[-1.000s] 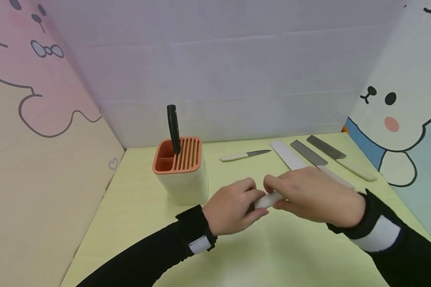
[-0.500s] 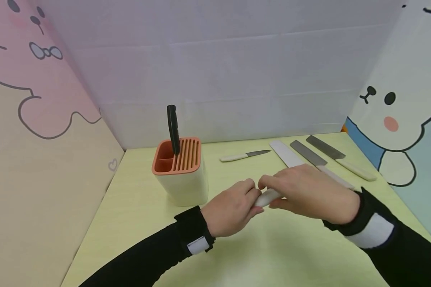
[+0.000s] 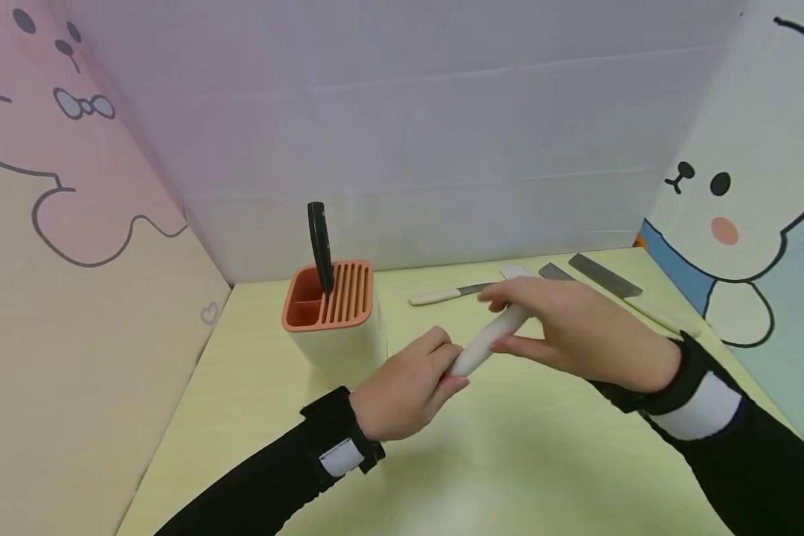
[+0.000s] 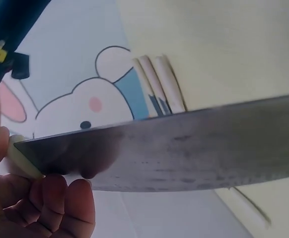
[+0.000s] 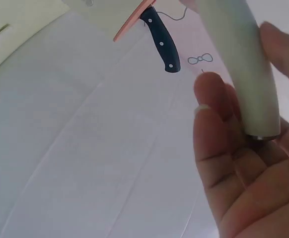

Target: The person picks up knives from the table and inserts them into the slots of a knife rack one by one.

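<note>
Between my two hands is a kitchen knife (image 3: 487,344) with a smooth white handle. My left hand (image 3: 402,388) pinches it where the handle meets the blade, as the left wrist view shows. Its broad, stained steel blade (image 4: 184,148) runs right across that view, while in the head view the left hand hides it. My right hand (image 3: 576,324) grips the rear half of the handle, thumb on one side and fingers on the other. In the right wrist view the butt end of the handle (image 5: 251,79) points toward the palm.
Left of the hands stands a white knife block (image 3: 342,357) with an orange slotted top. A black-handled knife (image 3: 319,246) is upright in it. Behind the hands lie a small paring knife (image 3: 435,297) and several broad-bladed knives, one (image 3: 606,275) near the table's right edge.
The left hand has moved left with the knife. The right hand has risen slightly and the hands are farther apart, so more of the white handle shows, tilted more steeply.
</note>
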Demonstrator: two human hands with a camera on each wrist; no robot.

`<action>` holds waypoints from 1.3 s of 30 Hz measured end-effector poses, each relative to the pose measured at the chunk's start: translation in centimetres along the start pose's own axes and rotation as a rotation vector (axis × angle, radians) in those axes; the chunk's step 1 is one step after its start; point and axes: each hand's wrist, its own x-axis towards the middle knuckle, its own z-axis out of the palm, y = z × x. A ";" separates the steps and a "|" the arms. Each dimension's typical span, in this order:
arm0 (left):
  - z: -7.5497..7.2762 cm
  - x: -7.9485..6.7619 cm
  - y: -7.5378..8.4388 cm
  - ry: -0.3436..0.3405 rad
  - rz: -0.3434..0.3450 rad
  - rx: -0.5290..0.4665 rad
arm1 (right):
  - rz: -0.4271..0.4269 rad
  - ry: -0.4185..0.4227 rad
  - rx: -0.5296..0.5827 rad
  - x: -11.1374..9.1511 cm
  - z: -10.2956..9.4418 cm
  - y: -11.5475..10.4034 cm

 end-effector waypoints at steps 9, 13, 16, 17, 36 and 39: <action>-4.3 -1.5 -1.4 0.181 -0.050 -0.266 | 0.104 0.020 0.109 -0.3 0.8 0.9; -7.0 -2.1 -2.4 0.283 -0.059 -0.300 | 0.128 -0.040 0.099 -0.6 1.7 0.9; -8.9 -2.5 -3.0 0.356 -0.060 -0.293 | 0.137 -0.078 0.098 -0.9 2.3 0.9; -9.4 -2.6 -3.2 0.374 -0.062 -0.298 | 0.139 -0.086 0.102 -1.0 2.5 0.9; -16.1 -3.1 -5.7 0.626 -0.083 -0.411 | 0.156 -0.196 0.180 -2.8 6.8 0.8; -16.6 -2.9 -6.1 0.641 -0.096 -0.429 | 0.171 -0.224 0.183 -3.2 7.5 0.7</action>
